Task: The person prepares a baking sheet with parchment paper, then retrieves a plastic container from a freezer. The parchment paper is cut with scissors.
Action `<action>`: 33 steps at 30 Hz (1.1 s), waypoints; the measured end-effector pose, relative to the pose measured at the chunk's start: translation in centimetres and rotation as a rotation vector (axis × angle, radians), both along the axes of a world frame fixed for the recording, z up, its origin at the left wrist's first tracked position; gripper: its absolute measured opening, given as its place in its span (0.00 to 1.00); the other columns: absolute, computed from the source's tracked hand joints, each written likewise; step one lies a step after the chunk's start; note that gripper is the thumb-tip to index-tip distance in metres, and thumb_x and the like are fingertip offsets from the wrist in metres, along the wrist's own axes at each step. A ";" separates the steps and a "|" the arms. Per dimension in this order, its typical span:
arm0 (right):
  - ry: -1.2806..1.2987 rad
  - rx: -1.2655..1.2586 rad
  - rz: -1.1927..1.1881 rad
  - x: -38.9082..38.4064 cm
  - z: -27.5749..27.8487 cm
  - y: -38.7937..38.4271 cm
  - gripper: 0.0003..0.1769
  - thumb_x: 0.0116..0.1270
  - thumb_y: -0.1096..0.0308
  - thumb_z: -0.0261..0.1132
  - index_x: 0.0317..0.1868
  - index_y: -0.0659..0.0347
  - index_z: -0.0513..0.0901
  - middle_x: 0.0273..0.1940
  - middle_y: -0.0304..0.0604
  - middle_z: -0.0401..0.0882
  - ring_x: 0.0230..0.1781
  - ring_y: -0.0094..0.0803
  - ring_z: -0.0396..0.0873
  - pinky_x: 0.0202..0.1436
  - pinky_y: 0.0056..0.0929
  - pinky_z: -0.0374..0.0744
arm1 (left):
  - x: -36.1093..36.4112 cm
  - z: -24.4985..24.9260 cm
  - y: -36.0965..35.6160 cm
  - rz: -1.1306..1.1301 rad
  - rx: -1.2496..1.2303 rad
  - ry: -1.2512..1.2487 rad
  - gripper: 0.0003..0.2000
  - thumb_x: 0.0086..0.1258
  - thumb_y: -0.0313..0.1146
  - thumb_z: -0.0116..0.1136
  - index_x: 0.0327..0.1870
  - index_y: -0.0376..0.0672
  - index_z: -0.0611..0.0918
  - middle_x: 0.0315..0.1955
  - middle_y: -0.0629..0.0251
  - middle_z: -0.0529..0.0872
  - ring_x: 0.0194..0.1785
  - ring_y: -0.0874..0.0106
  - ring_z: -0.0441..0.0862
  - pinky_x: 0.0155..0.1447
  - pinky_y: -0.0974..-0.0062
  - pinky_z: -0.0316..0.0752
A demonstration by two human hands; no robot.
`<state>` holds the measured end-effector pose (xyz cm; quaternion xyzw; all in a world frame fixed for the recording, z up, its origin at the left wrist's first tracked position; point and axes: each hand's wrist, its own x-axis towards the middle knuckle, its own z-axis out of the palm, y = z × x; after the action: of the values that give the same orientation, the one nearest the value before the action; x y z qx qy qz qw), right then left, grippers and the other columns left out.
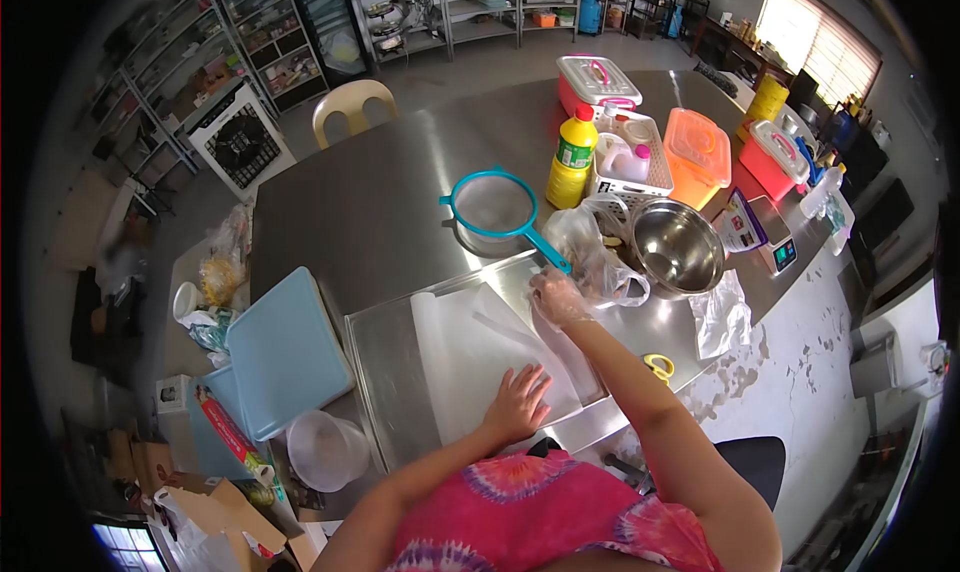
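Note:
A sheet of white baking paper [480, 347] lies in a shallow metal tray [385, 372], its far left corner slightly curled. My left hand [517, 404] rests on the near right part of the paper, fingers spread, holding nothing. My right hand [560, 299], in what looks like a clear plastic glove, is at the tray's far right side with its fingers curled together. What its fingertips grip, if anything, is hidden. Just beyond it is the handle of a blue-rimmed strainer [493, 204]. A clear plastic bag [590, 247] with something inside sits beside it.
To the right are a steel bowl [678, 247], yellow scissors [659, 367] and a digital scale [775, 237]. Behind stand a yellow bottle [571, 162], a white basket [645, 177] and an orange container [697, 152]. Leftward are a blue lid [290, 352] and a clear tub [327, 450].

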<state>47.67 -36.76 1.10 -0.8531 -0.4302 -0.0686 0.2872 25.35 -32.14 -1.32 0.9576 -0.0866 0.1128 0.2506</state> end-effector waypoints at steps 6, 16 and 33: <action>0.415 0.072 -0.326 2.5 -4.7 4.3 0.08 0.56 0.70 0.57 0.34 0.63 0.80 0.45 0.56 0.75 0.49 0.49 0.74 0.51 0.41 0.74 | 0.0 0.0 0.2 -0.005 0.028 0.022 0.23 0.62 0.41 0.52 0.57 0.40 0.73 0.61 0.53 0.67 0.66 0.58 0.61 0.67 0.49 0.52; -0.447 -0.500 -0.296 3.9 -7.7 5.3 0.04 0.51 0.69 0.59 0.27 0.58 0.80 0.28 0.46 0.78 0.27 0.37 0.79 0.29 0.35 0.78 | 0.1 0.0 0.2 0.002 0.012 0.064 0.23 0.63 0.41 0.51 0.58 0.41 0.72 0.62 0.53 0.66 0.67 0.59 0.60 0.67 0.49 0.50; 0.234 -0.187 -0.422 13.4 12.7 -5.3 0.11 0.49 0.67 0.64 0.33 0.62 0.85 0.32 0.53 0.83 0.35 0.42 0.83 0.44 0.33 0.79 | 0.2 -0.2 0.1 -0.005 0.012 0.037 0.22 0.63 0.41 0.51 0.57 0.40 0.73 0.60 0.53 0.68 0.65 0.57 0.62 0.66 0.49 0.51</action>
<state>61.09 -42.02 13.80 -0.9489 -0.2111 0.0120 0.2343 25.53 -32.07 -1.52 0.9608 -0.0848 0.0940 0.2466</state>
